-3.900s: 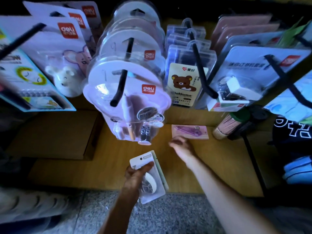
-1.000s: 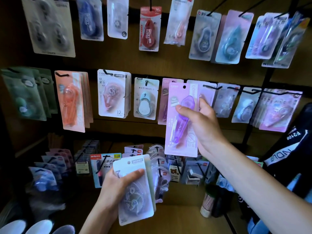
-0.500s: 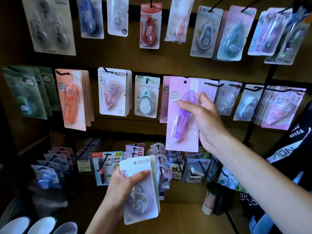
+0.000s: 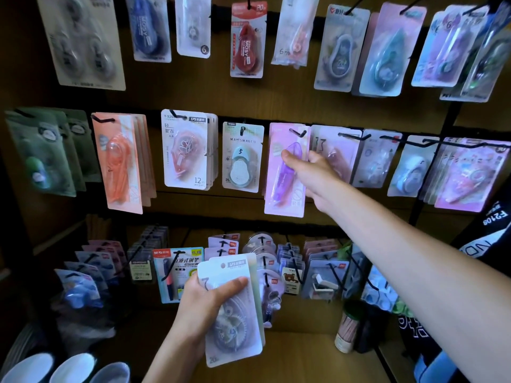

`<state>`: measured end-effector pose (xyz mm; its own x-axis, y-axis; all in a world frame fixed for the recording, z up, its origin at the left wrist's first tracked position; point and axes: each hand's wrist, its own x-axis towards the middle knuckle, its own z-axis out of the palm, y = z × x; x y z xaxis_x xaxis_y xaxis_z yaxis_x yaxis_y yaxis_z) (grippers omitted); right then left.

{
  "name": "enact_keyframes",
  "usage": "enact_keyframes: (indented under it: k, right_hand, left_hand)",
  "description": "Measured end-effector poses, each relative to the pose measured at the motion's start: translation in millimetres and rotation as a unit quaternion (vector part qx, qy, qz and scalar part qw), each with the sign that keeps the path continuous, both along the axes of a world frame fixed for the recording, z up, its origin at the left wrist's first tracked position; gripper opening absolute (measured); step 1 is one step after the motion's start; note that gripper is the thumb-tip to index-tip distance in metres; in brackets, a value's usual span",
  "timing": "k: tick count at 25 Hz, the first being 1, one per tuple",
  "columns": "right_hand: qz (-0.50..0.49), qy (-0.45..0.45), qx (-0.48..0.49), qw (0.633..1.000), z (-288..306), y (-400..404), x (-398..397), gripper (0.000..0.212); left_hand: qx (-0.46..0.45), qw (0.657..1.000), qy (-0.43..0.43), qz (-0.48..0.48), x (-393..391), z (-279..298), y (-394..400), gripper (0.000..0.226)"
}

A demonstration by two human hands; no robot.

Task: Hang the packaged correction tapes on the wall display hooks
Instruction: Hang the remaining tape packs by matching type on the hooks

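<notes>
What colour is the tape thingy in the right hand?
Purple tape on a pink card, in the head view.

Purple pack [image 4: 286,172]: now up on the black hook [image 4: 297,133], no longer held out from the wall.
My right hand [image 4: 312,172]: reaches farther in.

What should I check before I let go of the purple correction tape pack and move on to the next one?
1. Purple pack threaded on its hook: ok, the hook tip shows in front of the card's top.
2. Pushed fully back on the hook: cannot tell.
3. Right hand gripping it: ok, thumb on the blister, fingers behind.
4. Hanging straight: not ok, it tilts slightly.
5. Next white packs ready in the left hand: ok.
6. Free hook for them: cannot tell.
</notes>
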<state>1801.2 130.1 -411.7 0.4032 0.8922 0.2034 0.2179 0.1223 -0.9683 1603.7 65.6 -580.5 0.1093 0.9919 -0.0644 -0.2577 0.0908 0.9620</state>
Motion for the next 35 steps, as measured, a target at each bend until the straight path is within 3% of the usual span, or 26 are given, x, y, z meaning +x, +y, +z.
enact_keyframes:
  k: [3,6,7,9,12,14,16,18,21,29,32,35]
  right_hand:
    - [-0.044,-0.031,-0.033,0.998,-14.2,-1.1,-0.1,0.064]
    - [-0.089,-0.070,0.045,0.993,-63.1,-46.1,-5.4,0.036]
    - [-0.063,-0.075,0.049,0.994,-84.8,-67.7,-11.2,0.026]
    - [0.087,-0.027,-0.007,0.996,-125.4,-111.1,-31.1,0.024]
    - [0.246,0.090,-0.097,0.960,-163.9,-134.6,-61.7,0.066]
    - [0.234,0.118,-0.114,0.958,-175.0,-128.3,-66.7,0.076]
    - [0.208,0.149,-0.097,0.962,-168.7,-122.3,-63.3,0.066]
    - [0.174,0.208,-0.073,0.960,-160.7,-117.5,-52.8,0.060]
    - [0.168,0.202,-0.087,0.961,-158.4,-121.0,-37.0,0.047]
    - [0.134,0.177,-0.105,0.969,-181.0,-138.0,-10.3,0.046]
    - [0.116,0.171,-0.057,0.977,-178.0,-139.4,-6.2,0.037]
    - [0.004,0.218,0.032,0.975,-181.1,-137.5,-1.9,0.024]
  left_hand:
    - [0.001,1.000,-0.012,-0.001,-1.5,1.4,0.1,0.040]
    - [0.016,0.999,-0.034,-0.001,-4.1,4.7,0.2,0.038]
    - [0.022,0.999,-0.040,0.001,-3.6,4.2,2.1,0.039]
    - [0.024,0.998,-0.059,0.005,4.0,5.0,4.4,0.039]
    - [0.012,0.995,-0.088,0.053,17.7,6.9,6.4,0.033]
    - [-0.025,0.988,-0.149,0.026,20.5,5.5,6.9,0.040]
    - [-0.071,0.967,-0.237,-0.066,19.9,6.6,2.8,0.054]
    - [-0.084,0.954,-0.258,-0.123,24.6,4.9,-3.7,0.050]
    - [-0.061,0.964,-0.205,-0.157,34.2,-5.3,-9.3,0.038]
    - [-0.036,0.980,-0.076,-0.178,41.8,-18.8,-19.3,0.028]
    - [-0.013,0.990,-0.067,-0.124,48.3,-16.6,-20.0,0.026]
    - [-0.010,0.995,-0.094,-0.037,54.6,-19.5,-15.7,0.021]
